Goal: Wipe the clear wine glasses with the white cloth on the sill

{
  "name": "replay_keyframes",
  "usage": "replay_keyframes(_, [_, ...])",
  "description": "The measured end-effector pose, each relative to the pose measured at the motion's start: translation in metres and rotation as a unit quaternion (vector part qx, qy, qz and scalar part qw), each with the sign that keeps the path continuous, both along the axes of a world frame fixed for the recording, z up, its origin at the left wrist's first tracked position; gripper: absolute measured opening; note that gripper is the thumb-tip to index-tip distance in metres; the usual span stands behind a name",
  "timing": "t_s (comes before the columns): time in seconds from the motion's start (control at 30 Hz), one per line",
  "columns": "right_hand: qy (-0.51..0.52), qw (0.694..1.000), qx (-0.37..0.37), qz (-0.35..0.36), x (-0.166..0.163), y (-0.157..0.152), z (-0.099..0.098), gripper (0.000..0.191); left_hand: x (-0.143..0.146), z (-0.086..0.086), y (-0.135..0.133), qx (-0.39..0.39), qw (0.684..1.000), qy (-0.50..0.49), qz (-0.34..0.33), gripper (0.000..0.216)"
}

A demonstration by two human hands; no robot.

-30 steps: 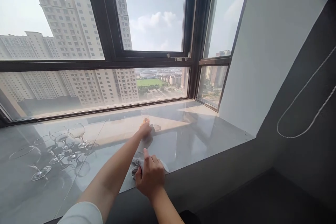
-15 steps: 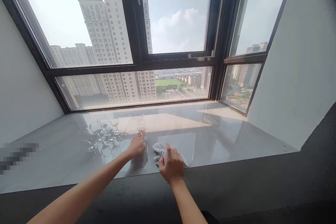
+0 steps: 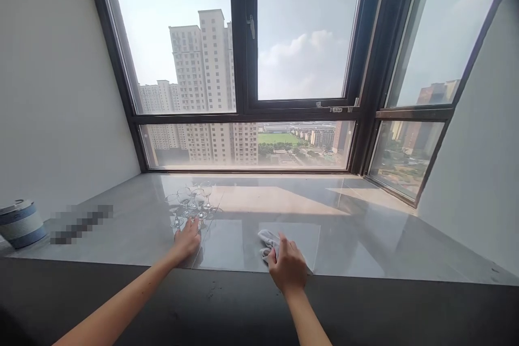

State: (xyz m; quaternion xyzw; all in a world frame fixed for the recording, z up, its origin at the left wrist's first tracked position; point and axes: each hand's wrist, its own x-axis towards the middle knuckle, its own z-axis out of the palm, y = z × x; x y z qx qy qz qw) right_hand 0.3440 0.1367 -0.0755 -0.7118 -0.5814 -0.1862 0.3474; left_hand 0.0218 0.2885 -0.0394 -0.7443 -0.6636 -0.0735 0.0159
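Near the left of the tiled sill (image 3: 227, 259), my left hand (image 3: 187, 239) reaches up to a group of clear stemmed wine glasses. Its fingers are bent together at the low part of a wine glass (image 3: 198, 199); that glass overlaps the others, and the grip itself is partly hidden. Several more glasses stand upright close by, the leftmost glass (image 3: 175, 211) just beyond my knuckles. Further right, my right hand (image 3: 288, 264) is closed on a crumpled pale grey cloth (image 3: 267, 239), which lies on the sill near its front edge.
At the far left stands a blue-and-white container (image 3: 21, 224), with a blurred-out patch (image 3: 81, 223) beside it. A dark window frame (image 3: 243, 117) borders the sill's back, with a white wall (image 3: 60, 81) at the left.
My left hand has moved left with the wine glass, from the middle of the sill to the group of glasses. My right hand stays on the cloth. The view has swung left.
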Motion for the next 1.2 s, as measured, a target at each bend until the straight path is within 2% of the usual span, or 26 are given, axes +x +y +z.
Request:
replay_keyframes(0.23, [-0.002, 1.0, -0.012, -0.007, -0.001, -0.001, 0.003, 0.036, -0.008, -0.013, -0.002, 0.037, 0.998, -0.039, -0.018, 0.054])
replay_keyframes(0.47, [-0.004, 1.0, -0.016, -0.004, 0.0, -0.002, 0.002, 0.033, -0.004, -0.009, -0.011, 0.054, 0.996, -0.068, 0.024, 0.055])
replay_keyframes(0.8, [-0.005, 1.0, -0.004, -0.004, 0.0, 0.001, -0.003, 0.032, -0.007, -0.016, -0.006, 0.054, 0.996, -0.074, 0.013, 0.055])
replay_keyframes(1.03, [-0.009, 1.0, -0.015, -0.007, -0.003, -0.001, 0.004, 0.03, -0.008, -0.007, -0.015, 0.095, 0.992, -0.079, -0.039, 0.044])
replay_keyframes(1.2, [-0.004, 1.0, -0.018, -0.002, -0.003, -0.003, 0.006, 0.028, -0.004, 0.0, -0.02, 0.096, 0.992, -0.072, -0.045, 0.039])
